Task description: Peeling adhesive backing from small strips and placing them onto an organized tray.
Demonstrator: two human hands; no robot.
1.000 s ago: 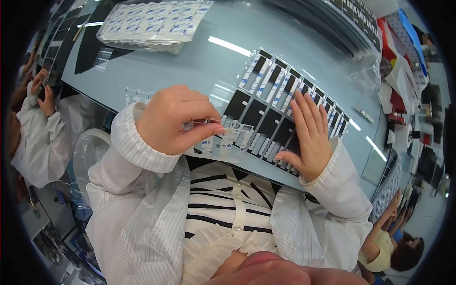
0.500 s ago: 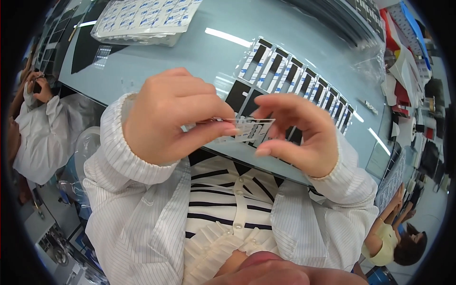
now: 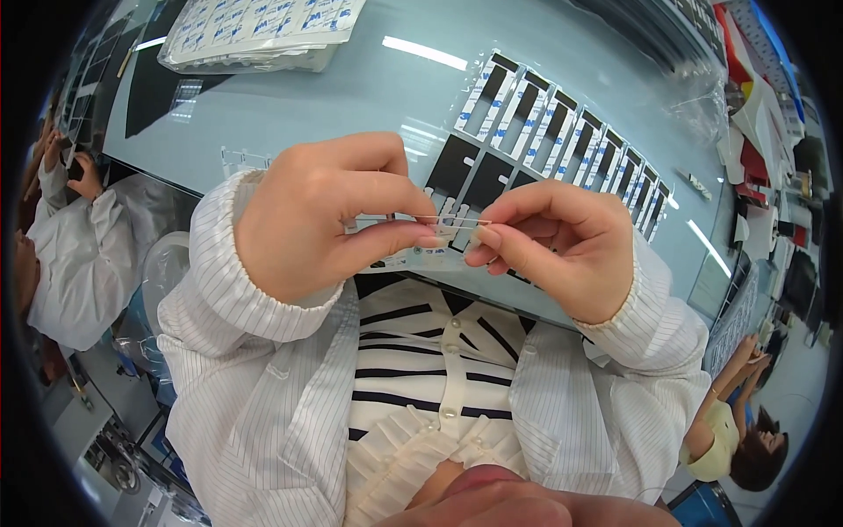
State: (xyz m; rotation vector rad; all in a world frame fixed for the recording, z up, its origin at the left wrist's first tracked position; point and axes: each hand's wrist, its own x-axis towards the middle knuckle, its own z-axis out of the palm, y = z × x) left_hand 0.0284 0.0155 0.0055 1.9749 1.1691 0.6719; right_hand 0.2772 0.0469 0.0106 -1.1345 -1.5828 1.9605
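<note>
Between my hands is a thin clear sheet (image 3: 455, 220), seen nearly edge-on. My left hand (image 3: 320, 220) pinches its left end between thumb and bent forefinger. At the right end, the thumb and forefinger of my right hand (image 3: 571, 241) are closed on the sheet's edge. Beyond my right hand lies a row of black rectangular pieces (image 3: 566, 114) framed by white strips with blue print. Nearer, black panels (image 3: 452, 167) with small white tabs lie on the glossy table, partly hidden by my fingers.
A stack of white sheets with blue print (image 3: 263, 31) sits at the table's far left. Clear plastic wrapping (image 3: 698, 97) lies at the far right, near a small white packet (image 3: 694, 183). Other people work at the left (image 3: 83, 255) and lower right (image 3: 733, 439).
My right hand has closed from an open curl onto the right end of the clear sheet. The sheet has tipped to nearly edge-on. My left hand keeps its pinch.
</note>
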